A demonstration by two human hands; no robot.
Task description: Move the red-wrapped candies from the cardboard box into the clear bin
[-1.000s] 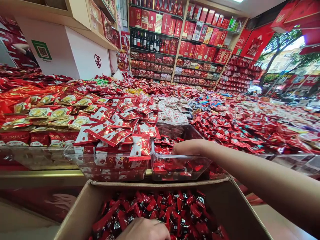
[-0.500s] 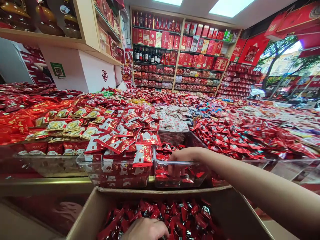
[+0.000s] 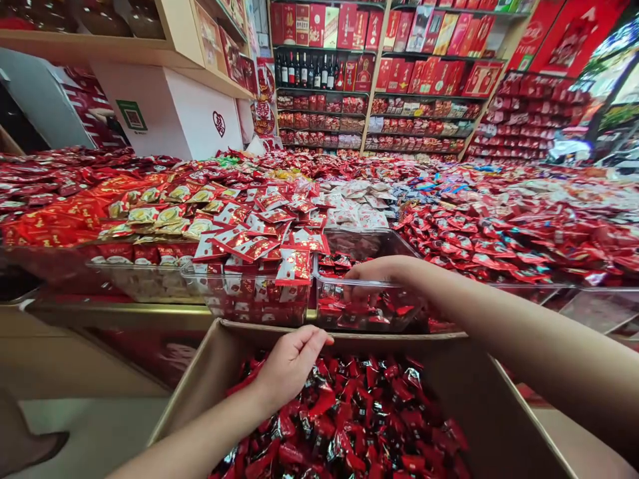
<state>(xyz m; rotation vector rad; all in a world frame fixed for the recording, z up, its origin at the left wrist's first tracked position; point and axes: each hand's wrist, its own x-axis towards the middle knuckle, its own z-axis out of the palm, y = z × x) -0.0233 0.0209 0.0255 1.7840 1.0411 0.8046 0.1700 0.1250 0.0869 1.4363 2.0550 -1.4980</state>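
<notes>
The person's left hand (image 3: 293,364) is above the front part of an open cardboard box (image 3: 492,406), its fingers curled together with a small bit of red wrapper showing at their tips; how much the palm holds cannot be told. Below and to the right of those fingers, the red-wrapped sweets (image 3: 349,422) lie loose in a heap across the box.

The right hand (image 3: 374,274) reaches down into a clear bin (image 3: 367,322), beyond and to the right of the left fingers. Its fingers point downward behind the bin's front wall, among red packets (image 3: 334,263); whether they are clamped on any cannot be told.

Just left of the right fingers, a clear tray (image 3: 249,306) is heaped with red-and-white packets (image 3: 249,243), some rising above its rim. Farther left are gold packets (image 3: 167,219). Beyond the right fingers lie white packets (image 3: 357,203), and above the right forearm spreads a wide bank of glossy red packets (image 3: 474,243). Shelves (image 3: 374,86) of boxes and bottles stand well beyond both hands.
</notes>
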